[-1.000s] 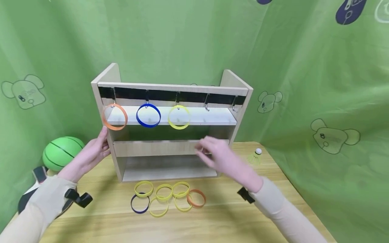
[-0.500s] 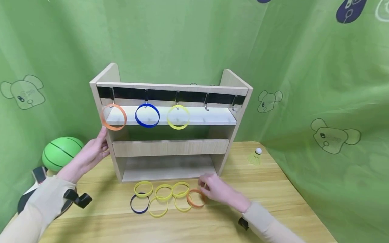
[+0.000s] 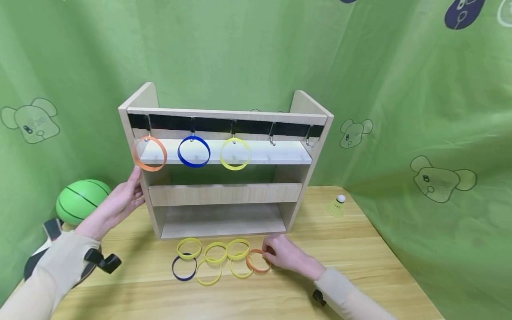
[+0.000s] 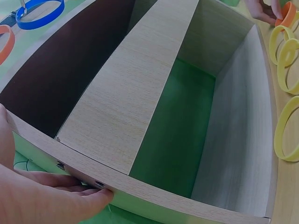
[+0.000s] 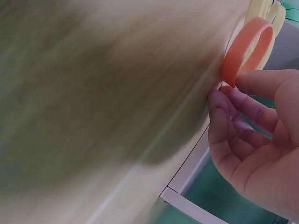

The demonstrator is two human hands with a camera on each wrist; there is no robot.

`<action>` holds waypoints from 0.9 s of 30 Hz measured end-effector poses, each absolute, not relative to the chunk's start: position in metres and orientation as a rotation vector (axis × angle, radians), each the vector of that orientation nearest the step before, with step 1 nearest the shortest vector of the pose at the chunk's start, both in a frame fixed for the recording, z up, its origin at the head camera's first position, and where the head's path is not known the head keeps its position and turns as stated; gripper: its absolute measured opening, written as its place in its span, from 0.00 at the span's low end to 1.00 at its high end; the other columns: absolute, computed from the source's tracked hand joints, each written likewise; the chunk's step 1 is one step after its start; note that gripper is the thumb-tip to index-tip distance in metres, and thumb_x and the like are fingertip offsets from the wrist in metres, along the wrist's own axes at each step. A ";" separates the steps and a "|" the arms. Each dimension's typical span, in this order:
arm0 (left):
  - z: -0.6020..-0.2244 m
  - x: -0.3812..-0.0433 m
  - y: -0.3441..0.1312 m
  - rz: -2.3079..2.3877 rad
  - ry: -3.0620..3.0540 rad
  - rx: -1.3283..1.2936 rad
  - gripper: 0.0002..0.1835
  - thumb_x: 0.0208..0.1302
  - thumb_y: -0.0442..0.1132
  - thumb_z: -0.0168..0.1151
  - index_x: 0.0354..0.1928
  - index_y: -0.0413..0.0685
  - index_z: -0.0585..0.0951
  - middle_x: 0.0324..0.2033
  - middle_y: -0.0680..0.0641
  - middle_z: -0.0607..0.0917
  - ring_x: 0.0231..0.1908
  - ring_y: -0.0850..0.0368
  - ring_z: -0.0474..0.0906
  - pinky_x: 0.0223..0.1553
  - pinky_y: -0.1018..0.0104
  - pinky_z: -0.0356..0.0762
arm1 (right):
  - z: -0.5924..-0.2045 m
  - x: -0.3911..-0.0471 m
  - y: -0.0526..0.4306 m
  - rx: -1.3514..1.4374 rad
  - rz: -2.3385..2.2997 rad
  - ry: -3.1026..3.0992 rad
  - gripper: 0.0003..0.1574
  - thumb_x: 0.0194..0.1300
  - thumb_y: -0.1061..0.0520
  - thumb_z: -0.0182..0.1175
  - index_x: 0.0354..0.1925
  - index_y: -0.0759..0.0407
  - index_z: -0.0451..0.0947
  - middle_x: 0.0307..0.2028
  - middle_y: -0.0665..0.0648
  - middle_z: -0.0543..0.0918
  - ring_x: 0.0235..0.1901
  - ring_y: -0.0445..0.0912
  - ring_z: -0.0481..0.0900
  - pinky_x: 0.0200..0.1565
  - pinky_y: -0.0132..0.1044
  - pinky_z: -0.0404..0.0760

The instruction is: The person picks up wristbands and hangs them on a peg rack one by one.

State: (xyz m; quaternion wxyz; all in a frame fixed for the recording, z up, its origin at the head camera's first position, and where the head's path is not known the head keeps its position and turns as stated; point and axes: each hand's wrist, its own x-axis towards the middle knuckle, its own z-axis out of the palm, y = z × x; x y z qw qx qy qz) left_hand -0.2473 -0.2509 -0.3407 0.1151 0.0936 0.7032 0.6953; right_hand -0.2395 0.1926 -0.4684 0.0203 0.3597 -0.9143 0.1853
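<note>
My left hand [image 3: 120, 202] grips the left side panel of a small wooden shelf rack [image 3: 224, 195], thumb at its front edge and fingers along its outer side. On the table in front, my right hand [image 3: 284, 253] pinches the edge of an orange wristband [image 5: 247, 46] between thumb and fingers. This band overlaps a yellow wristband [image 3: 241, 276]. Several more yellow bands and a dark blue wristband [image 3: 184, 280] lie to the left. From hooks on the rack hang an orange band [image 3: 151, 169], a blue band [image 3: 194, 165] and a yellow band [image 3: 235, 168].
Two bare hooks [image 3: 272, 135] sit on the right of the rack's black strip [image 3: 252, 127]. A green ball [image 3: 82, 202] and a black-and-white object [image 3: 44, 249] stand at left. A shuttlecock [image 3: 337, 206] lies at right. Green curtain [image 3: 240, 53] surrounds the table [image 3: 360, 266].
My right hand has come down from in front of the rack to the orange wristband on the table and now pinches it. The left hand has stayed at the rack's side panel.
</note>
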 end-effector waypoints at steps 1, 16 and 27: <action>-0.341 -0.247 -0.251 2.038 2.061 0.275 0.51 0.73 0.69 0.27 0.74 0.34 0.27 0.74 0.30 0.28 0.76 0.33 0.24 0.76 0.39 0.26 | -0.469 -0.239 0.193 1.120 0.571 -2.828 0.05 0.59 0.65 0.68 0.29 0.60 0.80 0.23 0.51 0.79 0.22 0.31 0.68 0.22 0.19 0.72; -0.342 -0.248 -0.251 2.038 2.054 0.261 0.51 0.73 0.69 0.28 0.74 0.33 0.27 0.74 0.30 0.27 0.76 0.33 0.24 0.77 0.39 0.26 | -0.465 -0.237 0.194 1.094 0.594 -2.845 0.03 0.62 0.64 0.64 0.30 0.60 0.82 0.25 0.52 0.84 0.23 0.31 0.72 0.25 0.20 0.76; -0.341 -0.248 -0.251 2.029 2.062 0.273 0.51 0.72 0.69 0.28 0.74 0.34 0.26 0.75 0.30 0.27 0.76 0.34 0.24 0.77 0.39 0.26 | -0.434 -0.226 0.190 1.176 0.556 -2.728 0.02 0.62 0.63 0.65 0.33 0.62 0.83 0.29 0.55 0.88 0.27 0.36 0.80 0.31 0.21 0.82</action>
